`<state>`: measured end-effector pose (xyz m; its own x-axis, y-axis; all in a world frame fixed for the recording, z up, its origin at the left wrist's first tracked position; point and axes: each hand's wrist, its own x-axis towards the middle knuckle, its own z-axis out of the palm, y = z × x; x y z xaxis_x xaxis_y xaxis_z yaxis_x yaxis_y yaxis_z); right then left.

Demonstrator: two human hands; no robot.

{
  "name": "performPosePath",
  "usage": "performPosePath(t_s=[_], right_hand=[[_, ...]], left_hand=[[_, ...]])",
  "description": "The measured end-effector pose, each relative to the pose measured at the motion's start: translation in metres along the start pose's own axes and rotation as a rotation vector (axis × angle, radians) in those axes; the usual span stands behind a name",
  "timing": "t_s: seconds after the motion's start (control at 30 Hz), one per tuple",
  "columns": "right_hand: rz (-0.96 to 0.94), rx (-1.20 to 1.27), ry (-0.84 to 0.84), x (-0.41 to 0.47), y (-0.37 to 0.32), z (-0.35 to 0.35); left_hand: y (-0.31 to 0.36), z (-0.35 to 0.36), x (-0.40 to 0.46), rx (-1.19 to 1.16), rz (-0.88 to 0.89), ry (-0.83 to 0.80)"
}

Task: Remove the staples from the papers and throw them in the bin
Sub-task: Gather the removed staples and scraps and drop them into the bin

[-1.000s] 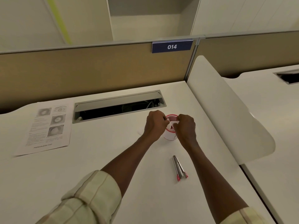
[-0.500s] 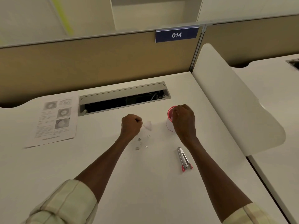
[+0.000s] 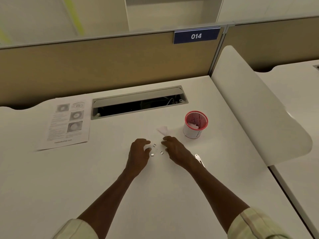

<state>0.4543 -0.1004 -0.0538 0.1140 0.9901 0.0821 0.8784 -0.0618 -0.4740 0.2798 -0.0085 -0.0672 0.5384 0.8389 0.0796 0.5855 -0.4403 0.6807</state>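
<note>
Both hands low over a white desk (image 3: 172,195), palms down, a scatter of small metal staples (image 3: 154,150) on the desktop between them. Left hand (image 3: 139,152) with fingers curled loosely toward the staples, fingertips at the near edge of the scatter; whether any staple is pinched cannot be told, too small and partly hidden. Right hand (image 3: 174,149) likewise with fingers bent down and spread, fingertips just beside the staples on their right side, nothing plainly gripped. Staples lying loose on the desk, a few apart from each other, none seen lifted.

Just beyond the right fingertips, a small white scrap of paper (image 3: 163,130), one corner raised off the desk. Farther right and back, a small bin (image 3: 196,125) with a red rim and white wall, upright, holding crumpled white bits inside; near the hands but apart from them. Behind the right wrist, a metal staple remover (image 3: 198,158), mostly hidden by the forearm.

At the far left, a printed sheet (image 3: 67,121) flat on the desk, well apart from the hands. Beyond the hands, an open cable slot (image 3: 138,102) in the desktop, and a tan partition (image 3: 103,66) carrying a blue sign (image 3: 196,36) marked 014.
</note>
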Motion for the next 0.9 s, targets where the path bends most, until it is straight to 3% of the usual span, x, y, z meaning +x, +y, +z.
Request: performPosePath(t_s=[0.23,0.5,0.67,0.9], right_hand=[[-0.014,-0.059,-0.045,-0.002,-0.011,0.003],[0.021,-0.126,-0.069,-0.001,-0.019,0.011],[0.115,-0.11,-0.167,0.009,-0.022,0.007],[0.204,-0.022,-0.16,0.014,-0.031,0.002]], left_hand=[[-0.011,0.0,-0.02,0.059,0.094,-0.132],[-0.003,0.005,-0.012,0.173,0.173,-0.115],[0.002,0.003,-0.002,0.179,0.246,-0.12],[0.017,-0.007,0.006,0.112,0.106,-0.203]])
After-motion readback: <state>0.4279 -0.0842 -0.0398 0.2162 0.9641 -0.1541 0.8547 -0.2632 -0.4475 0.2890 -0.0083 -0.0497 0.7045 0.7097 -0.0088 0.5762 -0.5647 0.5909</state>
